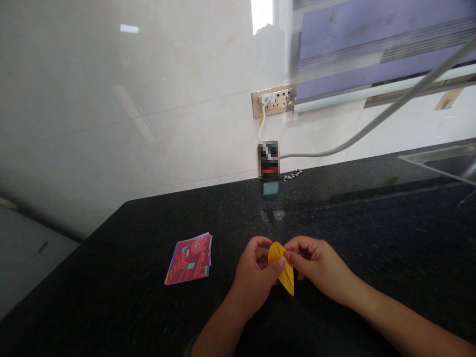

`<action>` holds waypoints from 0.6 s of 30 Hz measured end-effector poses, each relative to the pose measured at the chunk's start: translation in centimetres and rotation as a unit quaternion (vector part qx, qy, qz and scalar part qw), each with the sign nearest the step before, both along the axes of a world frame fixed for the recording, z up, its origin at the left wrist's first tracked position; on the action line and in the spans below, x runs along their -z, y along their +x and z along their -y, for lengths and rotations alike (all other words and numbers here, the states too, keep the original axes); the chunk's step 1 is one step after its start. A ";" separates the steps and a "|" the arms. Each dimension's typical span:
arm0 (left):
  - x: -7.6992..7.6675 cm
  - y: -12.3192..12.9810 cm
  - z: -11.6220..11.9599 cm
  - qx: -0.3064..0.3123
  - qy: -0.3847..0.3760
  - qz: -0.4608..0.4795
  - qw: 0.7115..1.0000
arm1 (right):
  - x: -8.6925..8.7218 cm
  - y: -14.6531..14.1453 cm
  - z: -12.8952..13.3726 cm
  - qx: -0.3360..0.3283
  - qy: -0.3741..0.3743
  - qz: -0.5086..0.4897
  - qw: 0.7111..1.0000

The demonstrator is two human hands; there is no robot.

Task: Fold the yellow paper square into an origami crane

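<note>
Black speckled countertop (pixel 148 228) is running along the pale tiled wall (pixel 186 84). Beige socket plate (pixel 255 108) is sitting on the wall, white plug (pixel 267 97) occupying its left side. White cable (pixel 260 130) is dropping from the plug to a small pixelated device (pixel 270 171), which is standing upright against the wall. Beaded strap (pixel 292 175) is lying just beside its base. Thick grey cord (pixel 345 144) is curving from near the device toward upper right, passing below a purple panel (pixel 334 34). Pale-edged rim (pixel 412 158) is showing at far right; can't tell what it is.
</note>
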State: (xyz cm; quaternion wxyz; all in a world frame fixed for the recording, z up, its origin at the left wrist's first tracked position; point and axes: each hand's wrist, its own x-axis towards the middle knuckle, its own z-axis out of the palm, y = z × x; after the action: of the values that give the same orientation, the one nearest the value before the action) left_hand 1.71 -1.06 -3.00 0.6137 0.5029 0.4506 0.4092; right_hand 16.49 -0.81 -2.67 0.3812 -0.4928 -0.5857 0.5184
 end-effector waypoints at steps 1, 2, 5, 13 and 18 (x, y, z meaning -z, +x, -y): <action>0.0 0.1 0.0 0.006 -0.014 0.005 1.000 | 0.1 0.0 -0.1 0.004 0.003 0.000 1.000; 0.0 0.1 0.1 0.013 -0.025 0.008 1.000 | 0.1 0.0 -0.1 0.006 0.004 -0.002 1.000; -0.1 0.2 0.1 0.005 -0.030 0.008 1.000 | 0.6 0.0 -0.3 -0.005 0.011 -0.009 1.000; 0.4 0.2 -0.2 -0.020 0.030 -0.056 0.998 | 0.5 0.3 -0.1 -0.007 0.192 0.126 0.973; 0.3 0.2 0.1 -0.033 0.073 -0.110 0.991 | 0.5 0.3 -0.1 -0.005 0.169 0.128 0.977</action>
State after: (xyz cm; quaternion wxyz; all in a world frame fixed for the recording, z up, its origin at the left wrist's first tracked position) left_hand 1.91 -1.19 -3.26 0.5079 0.5732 0.5008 0.4034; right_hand 16.81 -0.70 -3.12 0.3786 -0.4806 -0.7109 0.3468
